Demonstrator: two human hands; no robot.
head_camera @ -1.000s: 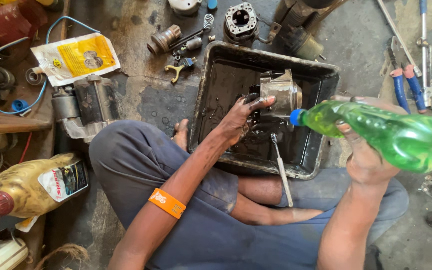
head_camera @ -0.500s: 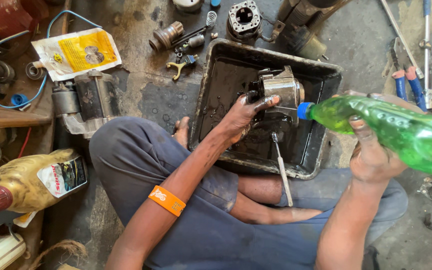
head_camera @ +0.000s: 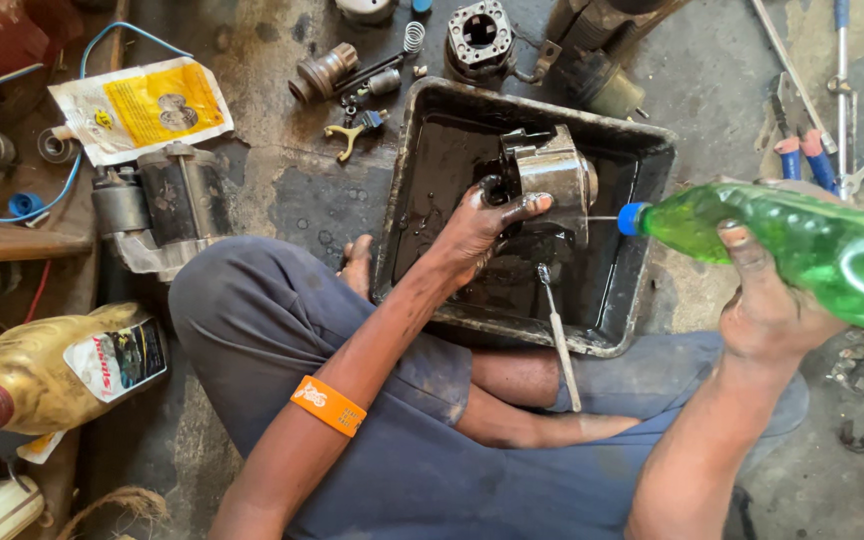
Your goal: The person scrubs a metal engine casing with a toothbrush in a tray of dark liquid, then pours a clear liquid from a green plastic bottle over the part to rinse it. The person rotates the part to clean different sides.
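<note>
My left hand [head_camera: 477,228], oily, grips a grey metal engine part [head_camera: 550,178] held over a black oil-filled tray [head_camera: 642,290]. My right hand [head_camera: 767,300] squeezes a green plastic bottle [head_camera: 802,245] tipped sideways, its blue cap [head_camera: 632,218] aimed at the metal part, with a thin stream reaching it. An orange band [head_camera: 327,405] sits on my left wrist. A screwdriver [head_camera: 558,335] leans over the tray's near rim.
A starter motor [head_camera: 152,215] and a yellow packet [head_camera: 142,108] lie at left. A yellowish oil jug [head_camera: 52,370] stands at lower left. Small metal parts [head_camera: 352,75] and a housing [head_camera: 479,35] lie behind the tray. Pliers and wrenches [head_camera: 817,150] lie at right.
The bottle and my right hand have shifted slightly right and up in the view. My left hand still holds the metal part over the tray.
</note>
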